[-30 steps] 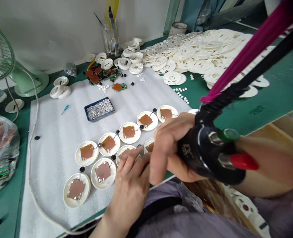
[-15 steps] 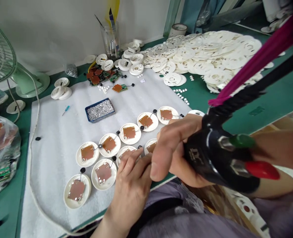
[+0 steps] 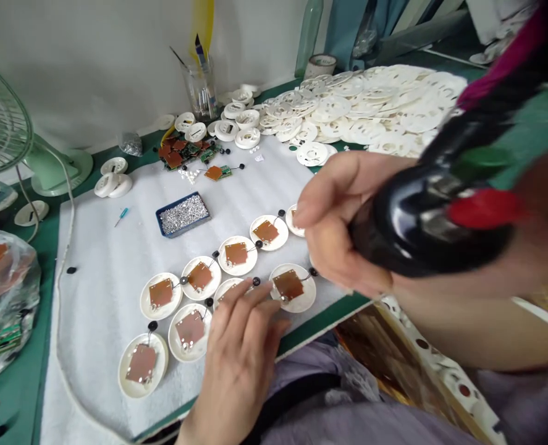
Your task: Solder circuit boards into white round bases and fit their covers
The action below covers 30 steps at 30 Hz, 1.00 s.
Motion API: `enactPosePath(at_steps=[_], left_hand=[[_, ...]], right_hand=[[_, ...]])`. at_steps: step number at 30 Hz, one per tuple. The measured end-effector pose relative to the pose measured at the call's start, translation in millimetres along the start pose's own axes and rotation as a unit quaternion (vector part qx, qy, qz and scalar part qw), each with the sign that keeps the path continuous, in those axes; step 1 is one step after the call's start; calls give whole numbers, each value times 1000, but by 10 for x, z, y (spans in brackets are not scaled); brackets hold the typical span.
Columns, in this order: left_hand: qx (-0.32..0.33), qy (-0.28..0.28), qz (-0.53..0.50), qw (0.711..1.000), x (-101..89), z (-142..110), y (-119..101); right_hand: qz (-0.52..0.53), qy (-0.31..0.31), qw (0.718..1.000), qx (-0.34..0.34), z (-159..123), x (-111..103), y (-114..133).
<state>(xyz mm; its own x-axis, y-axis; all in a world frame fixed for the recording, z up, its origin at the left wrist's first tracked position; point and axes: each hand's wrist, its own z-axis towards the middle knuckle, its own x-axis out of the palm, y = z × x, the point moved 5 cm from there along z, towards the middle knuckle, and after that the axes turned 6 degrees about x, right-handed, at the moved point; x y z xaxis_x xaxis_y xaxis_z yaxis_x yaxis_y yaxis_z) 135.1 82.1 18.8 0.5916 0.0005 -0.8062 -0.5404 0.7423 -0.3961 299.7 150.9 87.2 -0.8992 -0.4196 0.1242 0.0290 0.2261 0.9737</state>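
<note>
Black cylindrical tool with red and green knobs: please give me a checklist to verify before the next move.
1. Black cylindrical tool is in the right hand: ok.
2. Its working tip is in sight: not ok, no tip shows.
3. Left hand leaves every round white plastic cup uncovered: not ok, its fingers cover part of one.
4. Brown square circuit board lies inside the white cup just right of the left hand: ok.
5. Blue rectangular tray stands upright with small silver pieces: ok.
6. Covered cup's board is fully seated: cannot tell.
</note>
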Motion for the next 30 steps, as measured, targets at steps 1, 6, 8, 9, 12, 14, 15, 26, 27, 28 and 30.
enactPosePath(at_steps=[1, 6, 8, 9, 12, 14, 15, 26, 27, 28, 30], left_hand=[[-3, -5, -2, 1000, -6, 30, 0], [68, 92, 0, 993, 208, 298, -136], [52, 82, -2, 995, 220, 382, -135], [25, 68, -14, 997, 201, 405, -108], [-47, 56, -64, 995, 146, 400, -16], [-58, 59, -86, 993, 133, 374, 5], [-64, 57, -94, 992, 133, 360, 10], [-83, 37, -112, 990, 131, 308, 25], [-83, 41, -119, 989, 133, 307, 30], [-83, 45, -126, 987, 139, 305, 34], [-83, 51, -134, 986, 154, 300, 40]], right_hand=[[15, 12, 999, -37, -4, -33, 61], [22, -28, 994, -99, -30, -76, 145], [3, -44, 993, -110, -66, -105, 134], [-3, -44, 992, -119, -85, -131, 128], [5, -19, 989, -150, -119, -219, 106], [29, -16, 985, -168, -118, -275, 95], [34, -8, 985, -169, -113, -281, 89], [17, -7, 988, -154, -107, -249, 47], [8, 4, 987, -159, -107, -251, 49], [2, 12, 986, -167, -110, -252, 56], [4, 2, 986, -169, -114, -265, 70]])
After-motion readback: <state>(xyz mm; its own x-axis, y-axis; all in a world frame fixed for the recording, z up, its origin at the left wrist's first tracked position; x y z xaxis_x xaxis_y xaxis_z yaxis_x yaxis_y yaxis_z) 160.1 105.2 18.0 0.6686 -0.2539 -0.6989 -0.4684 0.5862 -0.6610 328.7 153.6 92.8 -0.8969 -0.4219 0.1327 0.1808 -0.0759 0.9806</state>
